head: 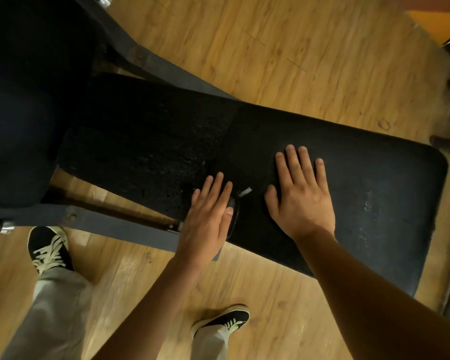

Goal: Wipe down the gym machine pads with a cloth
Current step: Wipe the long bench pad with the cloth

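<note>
On the bench's [413, 255] cracked pad [140, 152] our left grip [208, 216] lies flat, fingers straight, thumb at the black cloth's [247, 165] folded edge. The cloth, white tag [245, 191] showing, lies mid-bench; our right grip [302, 198] rests open-palmed at its right side, on the smoother pad [387, 193].

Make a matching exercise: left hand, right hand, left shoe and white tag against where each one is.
1 left hand
2 right hand
3 left shoe
4 white tag

A on the wood floor
B between the two hands
C wholly on the pad, fingers spread
D over the pad's near edge

Pairs: 1-D, 2-C, 3-A, 4-B
</note>
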The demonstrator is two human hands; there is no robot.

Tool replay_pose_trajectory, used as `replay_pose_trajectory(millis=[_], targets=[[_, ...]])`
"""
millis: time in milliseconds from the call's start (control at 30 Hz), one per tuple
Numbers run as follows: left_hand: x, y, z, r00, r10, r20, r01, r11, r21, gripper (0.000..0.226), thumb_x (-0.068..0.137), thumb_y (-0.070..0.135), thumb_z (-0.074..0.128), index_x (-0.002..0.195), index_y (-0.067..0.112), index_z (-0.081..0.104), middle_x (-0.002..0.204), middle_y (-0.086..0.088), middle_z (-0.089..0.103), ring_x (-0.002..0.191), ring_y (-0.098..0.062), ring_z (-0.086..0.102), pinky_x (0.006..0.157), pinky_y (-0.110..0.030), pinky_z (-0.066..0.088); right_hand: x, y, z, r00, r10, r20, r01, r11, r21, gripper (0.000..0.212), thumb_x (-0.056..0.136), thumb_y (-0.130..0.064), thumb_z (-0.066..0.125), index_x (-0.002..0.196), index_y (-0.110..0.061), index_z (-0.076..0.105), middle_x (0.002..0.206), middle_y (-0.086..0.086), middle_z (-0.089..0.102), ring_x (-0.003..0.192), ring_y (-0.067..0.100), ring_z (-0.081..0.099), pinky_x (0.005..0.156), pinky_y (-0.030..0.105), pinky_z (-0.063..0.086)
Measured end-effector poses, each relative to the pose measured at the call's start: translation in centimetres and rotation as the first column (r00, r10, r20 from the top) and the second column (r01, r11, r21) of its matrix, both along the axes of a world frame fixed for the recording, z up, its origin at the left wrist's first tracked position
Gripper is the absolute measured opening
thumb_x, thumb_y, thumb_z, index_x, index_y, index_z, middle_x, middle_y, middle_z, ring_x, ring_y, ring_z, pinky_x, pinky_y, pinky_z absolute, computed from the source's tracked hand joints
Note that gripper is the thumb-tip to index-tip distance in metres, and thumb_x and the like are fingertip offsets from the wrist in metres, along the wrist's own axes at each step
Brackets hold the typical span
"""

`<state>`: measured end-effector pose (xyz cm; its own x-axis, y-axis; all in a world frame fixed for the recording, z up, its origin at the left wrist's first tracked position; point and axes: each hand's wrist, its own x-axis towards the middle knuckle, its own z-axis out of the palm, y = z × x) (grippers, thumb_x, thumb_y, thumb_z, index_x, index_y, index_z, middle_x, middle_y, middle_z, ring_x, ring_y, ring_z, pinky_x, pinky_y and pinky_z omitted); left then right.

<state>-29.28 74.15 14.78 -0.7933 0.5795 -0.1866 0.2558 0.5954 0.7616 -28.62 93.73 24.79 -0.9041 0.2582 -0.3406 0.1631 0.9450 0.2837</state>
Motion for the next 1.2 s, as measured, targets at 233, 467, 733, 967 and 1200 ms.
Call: replay_pose_trajectory(millis=[233, 467, 733, 967, 1200], targets=[[-6.4, 4.5, 0.4, 0.997, -0.070, 0.024, 0.072, 0.996, -0.056, 0.055, 0.109, 0.034, 0.021, 0.161, 0.018, 0.011, 0.170, -0.003, -0.003, 0.154, -0.013, -0.015, 0.124, -0.035, -0.008, 0.1, 0.1, -0.3, 0.999, -0.009, -0.045, 0.009, 1.000, -0.009, 0.067, 0.103, -0.044, 0.030, 0.160, -0.010, 0.029, 0.169, 0.013, 0.020, 0.158, 0.029, 0.008, 0.128, 0.052, 0.008], [-13.7, 10.8, 0.0, 0.996, -0.056, -0.071, 0.059, 0.997, 0.040, 0.053, 0.111, 0.028, 0.031, 0.161, 0.012, 0.023, 0.170, -0.009, 0.012, 0.157, -0.023, 0.003, 0.128, -0.044, 0.005, 0.1, 0.1, -0.5, 0.999, -0.001, -0.045, 0.002, 1.000, 0.014, 0.066, 0.102, -0.043, 0.031, 0.159, -0.009, 0.031, 0.168, 0.015, 0.022, 0.158, 0.031, 0.011, 0.127, 0.054, 0.012], [-17.2, 12.9, 0.2, 0.994, -0.092, -0.055, 0.093, 0.996, 0.016, 0.054, 0.111, 0.031, 0.030, 0.160, 0.010, 0.023, 0.170, -0.009, 0.008, 0.157, -0.021, 0.001, 0.128, -0.041, 0.003, 0.0, 0.2, -0.6, 0.999, 0.000, -0.035, 0.001, 1.000, 0.023, 0.067, 0.102, -0.042, 0.031, 0.160, -0.009, 0.030, 0.168, 0.015, 0.022, 0.158, 0.031, 0.011, 0.127, 0.054, 0.011], [-11.7, 10.5, 1.1, 1.000, -0.020, 0.011, 0.019, 0.998, 0.056, 0.059, 0.109, 0.035, 0.031, 0.162, 0.013, 0.017, 0.171, -0.006, 0.000, 0.157, -0.018, -0.007, 0.125, -0.037, -0.003, 0.1, 0.2, -0.8, 0.997, 0.006, -0.074, -0.005, 1.000, 0.008, 0.066, 0.101, -0.040, 0.035, 0.158, -0.007, 0.034, 0.166, 0.016, 0.026, 0.157, 0.033, 0.015, 0.126, 0.055, 0.014], [-16.3, 12.8, 0.4, 0.998, -0.058, -0.004, 0.058, 0.998, 0.019, 0.057, 0.110, 0.032, 0.031, 0.162, 0.012, 0.016, 0.171, -0.008, 0.002, 0.157, -0.020, -0.004, 0.127, -0.041, 0.000, 0.1, 0.2, -0.9, 0.997, 0.005, -0.074, -0.004, 1.000, 0.013, 0.066, 0.102, -0.041, 0.034, 0.159, -0.008, 0.033, 0.167, 0.016, 0.025, 0.157, 0.032, 0.015, 0.126, 0.055, 0.014]])
